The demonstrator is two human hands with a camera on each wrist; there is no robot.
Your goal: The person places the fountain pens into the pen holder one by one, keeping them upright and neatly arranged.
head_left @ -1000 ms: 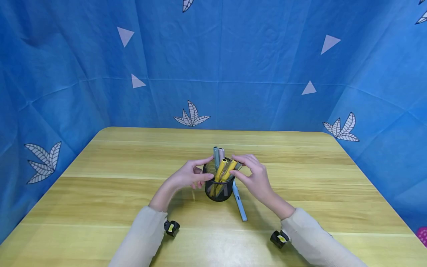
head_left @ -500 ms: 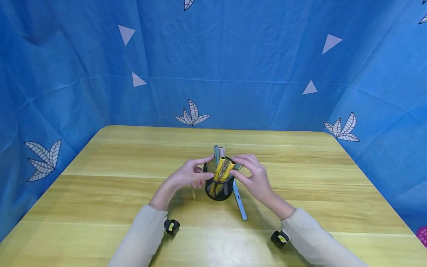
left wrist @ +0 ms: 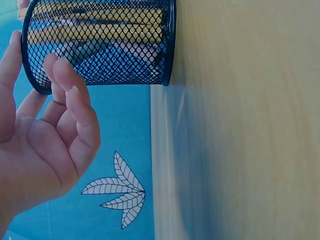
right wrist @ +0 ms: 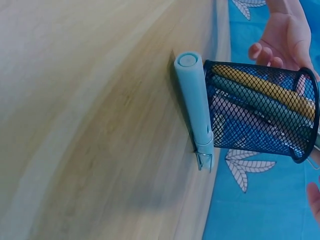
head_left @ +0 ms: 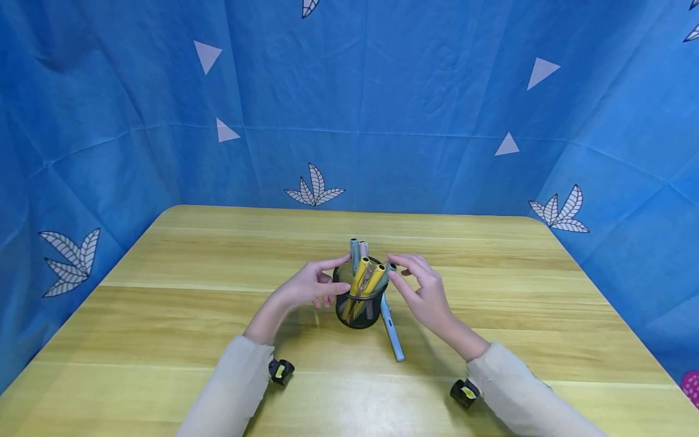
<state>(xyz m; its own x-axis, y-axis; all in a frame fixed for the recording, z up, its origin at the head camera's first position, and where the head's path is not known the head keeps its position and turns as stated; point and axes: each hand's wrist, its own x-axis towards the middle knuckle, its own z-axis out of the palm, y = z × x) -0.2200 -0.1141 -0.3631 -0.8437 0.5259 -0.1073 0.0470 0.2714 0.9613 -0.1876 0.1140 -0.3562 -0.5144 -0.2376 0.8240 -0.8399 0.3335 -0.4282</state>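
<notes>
A black mesh pen holder (head_left: 358,314) stands upright on the table with several pens in it. My left hand (head_left: 304,286) holds its rim from the left, thumb in front and index finger behind. In the left wrist view, that hand's other fingers curl beside the mesh. My right hand (head_left: 425,290) pinches the top of a grey-green pen (head_left: 384,279) at the holder's right side; the right wrist view cuts off most of this grip. Two yellow pens (head_left: 358,278) lean in front, with a blue-grey pen (head_left: 355,254) and a pale lilac pen (head_left: 364,249) behind them.
A light blue pen (right wrist: 194,97) lies on the wooden table (head_left: 218,255), close against the holder's base on its right. Blue patterned cloth (head_left: 415,109) hangs behind and at both sides of the table. Each wrist carries a small black camera (head_left: 281,372).
My right hand has shifted slightly right, from beside the right yellow pen to the grey-green pen's top. That yellow pen sank lower in the holder. My left hand has stayed put.
</notes>
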